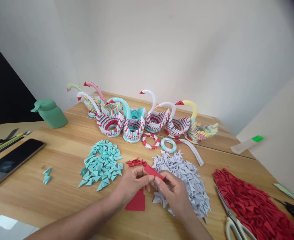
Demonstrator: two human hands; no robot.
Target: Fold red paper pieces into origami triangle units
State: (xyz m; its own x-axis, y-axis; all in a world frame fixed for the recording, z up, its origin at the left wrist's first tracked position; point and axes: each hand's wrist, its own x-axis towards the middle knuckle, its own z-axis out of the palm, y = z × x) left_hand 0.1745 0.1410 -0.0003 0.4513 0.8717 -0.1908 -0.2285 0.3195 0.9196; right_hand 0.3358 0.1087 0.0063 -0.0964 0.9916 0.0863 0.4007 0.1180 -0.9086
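Though slanted, red strip (153, 172) between left fingers (147, 181) and right fingers (162, 185).

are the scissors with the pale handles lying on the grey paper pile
No, the scissors lie on the table beside the red paper pile.

A wooden table (69, 206) carries folded paper swans (110, 124) — below them, teal pieces (102, 165), white pieces (190, 183) and red pieces (254, 206) lie heaped — plus scissors (228, 211) and a phone (13, 161).
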